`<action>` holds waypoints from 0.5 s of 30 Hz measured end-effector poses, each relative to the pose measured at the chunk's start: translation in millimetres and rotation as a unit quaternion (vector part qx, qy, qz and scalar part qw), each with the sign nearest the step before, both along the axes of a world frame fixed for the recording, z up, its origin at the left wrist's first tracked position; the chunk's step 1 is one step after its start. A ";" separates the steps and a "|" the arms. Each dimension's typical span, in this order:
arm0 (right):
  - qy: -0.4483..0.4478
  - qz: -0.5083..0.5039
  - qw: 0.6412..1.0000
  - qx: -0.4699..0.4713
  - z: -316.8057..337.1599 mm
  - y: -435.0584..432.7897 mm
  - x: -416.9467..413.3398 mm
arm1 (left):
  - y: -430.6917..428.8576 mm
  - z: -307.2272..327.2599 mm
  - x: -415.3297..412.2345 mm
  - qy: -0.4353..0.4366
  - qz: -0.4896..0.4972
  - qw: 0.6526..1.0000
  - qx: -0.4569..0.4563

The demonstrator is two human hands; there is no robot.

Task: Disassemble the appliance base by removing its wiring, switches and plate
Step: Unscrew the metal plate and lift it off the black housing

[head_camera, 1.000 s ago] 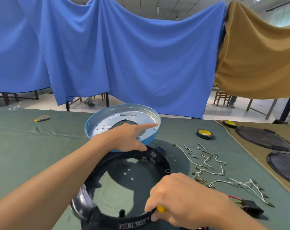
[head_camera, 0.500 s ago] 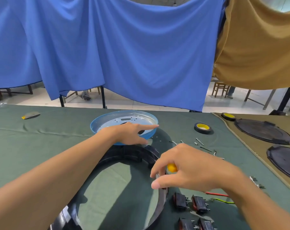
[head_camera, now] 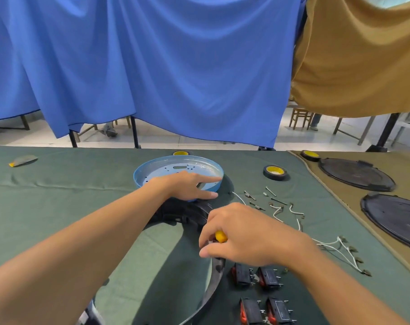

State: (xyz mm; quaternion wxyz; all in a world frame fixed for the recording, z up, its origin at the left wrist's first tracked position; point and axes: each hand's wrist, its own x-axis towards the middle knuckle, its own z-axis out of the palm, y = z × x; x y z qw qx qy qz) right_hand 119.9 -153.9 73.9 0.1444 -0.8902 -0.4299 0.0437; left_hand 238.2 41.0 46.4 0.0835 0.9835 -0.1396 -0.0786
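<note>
From the head camera we take the black ring base (head_camera: pixel 216 275) as our landmark. It lies flat on the green cloth and nothing shows inside its opening but cloth.

The blue plate (head_camera: pixel 152 167) sits just beyond the ring's far arc, its near wall right at that arc, and it looks level on the cloth. It is a shallow round pan with a pale, perforated floor and a blue outer wall. Being round, it has no long axis to line up with.

Our left hand (head_camera: pixel 187 186) rests on its near rim. The fingers are straight and reach into the pan, and the thumb is stretched along the outside wall. This is the nearer hand, and we judge it only has to lift away.

Our right hand (head_camera: pixel 243 235) hovers over the ring's right side, fingers curled round a yellow-handled tool (head_camera: pixel 220 236).

Right of the ring lie four black switches (head_camera: pixel 269 276), and beyond them white wires (head_camera: pixel 335 245) and small screws (head_camera: pixel 269 198).

With the wiring, switches and plate all off the ring, we judge the strip-down all but complete.
</note>
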 end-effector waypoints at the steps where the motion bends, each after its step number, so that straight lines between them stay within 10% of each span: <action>1: 0.003 0.006 1.000 -0.003 -0.3 0.6 -1.5 | 1.1 -1.3 -1.4 0.008 0.007 1.000 0.008; 10: -0.028 -0.113 0.990 0.083 9.7 -18.6 21.7 | -7.1 14.0 -81.4 -0.228 0.062 0.972 -0.004; 15: -0.044 -0.178 0.976 0.117 11.4 -27.8 29.2 | -37.6 16.6 -143.5 -0.112 0.115 0.987 -0.017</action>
